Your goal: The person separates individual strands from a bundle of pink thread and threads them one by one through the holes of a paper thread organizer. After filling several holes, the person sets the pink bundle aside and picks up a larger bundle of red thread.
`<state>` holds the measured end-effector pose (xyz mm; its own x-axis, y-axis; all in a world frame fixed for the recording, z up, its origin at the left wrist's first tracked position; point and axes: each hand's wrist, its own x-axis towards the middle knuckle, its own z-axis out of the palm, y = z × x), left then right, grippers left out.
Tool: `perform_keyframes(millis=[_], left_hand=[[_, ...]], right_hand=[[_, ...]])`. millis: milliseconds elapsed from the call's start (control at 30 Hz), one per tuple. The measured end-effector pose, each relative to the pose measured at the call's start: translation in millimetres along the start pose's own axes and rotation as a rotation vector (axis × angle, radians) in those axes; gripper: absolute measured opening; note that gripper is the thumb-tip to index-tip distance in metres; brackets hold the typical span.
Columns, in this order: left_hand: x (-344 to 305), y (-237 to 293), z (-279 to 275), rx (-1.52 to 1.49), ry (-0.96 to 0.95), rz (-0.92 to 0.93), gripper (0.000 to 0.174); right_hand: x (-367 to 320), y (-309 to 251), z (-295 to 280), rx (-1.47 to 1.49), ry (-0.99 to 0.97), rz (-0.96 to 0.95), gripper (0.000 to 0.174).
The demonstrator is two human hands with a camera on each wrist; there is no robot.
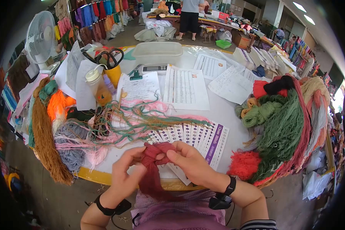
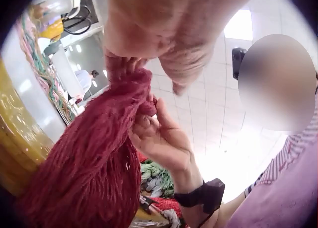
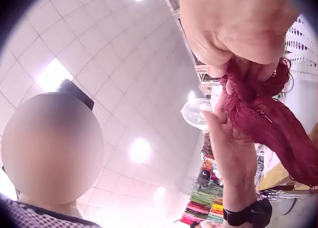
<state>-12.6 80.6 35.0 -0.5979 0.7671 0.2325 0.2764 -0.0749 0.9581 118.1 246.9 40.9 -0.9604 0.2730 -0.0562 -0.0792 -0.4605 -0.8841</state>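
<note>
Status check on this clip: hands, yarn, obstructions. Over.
Left hand gripping dark red yarn skein; right hand pinching it. Skein bunched between fingers, tail hanging below. Nothing visibly blocking; fanned purple-and-white printed cards lie close by.

Both hands: raised at lower centre of head view, 2 sets of fingers close together | left hand (image 1: 127, 168): fingers curled in a grip, thumb (image 2: 180, 71) straight, standing apart | right hand (image 1: 191, 161): thumb and fingers pinching | left forearm (image 1: 94, 215): from lower left | right forearm (image 1: 251, 191): from lower right
</note>
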Motion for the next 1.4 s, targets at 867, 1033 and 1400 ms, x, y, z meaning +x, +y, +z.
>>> perform_keyframes(millis=[867,1033,1400], left_hand=[[-37.5,19.4,-113.3,0.556,-0.235,-0.001,0.064],[-28.8,18.1,-41.3,-0.363,-0.521,-0.047,0.068],[-39.7,-6.3,-11.0,-0.7,-0.837,-0.801,0.091]], right_hand=[[-13.9,-27.8,23.3,-0.316,-0.119,0.169,0.022],[-11.3,-6.2,46.2,-0.49,-0.263,0.173,0.023],[-29.3,-16.5,41.2,-0.829,-0.443,-0.235,0.024]])
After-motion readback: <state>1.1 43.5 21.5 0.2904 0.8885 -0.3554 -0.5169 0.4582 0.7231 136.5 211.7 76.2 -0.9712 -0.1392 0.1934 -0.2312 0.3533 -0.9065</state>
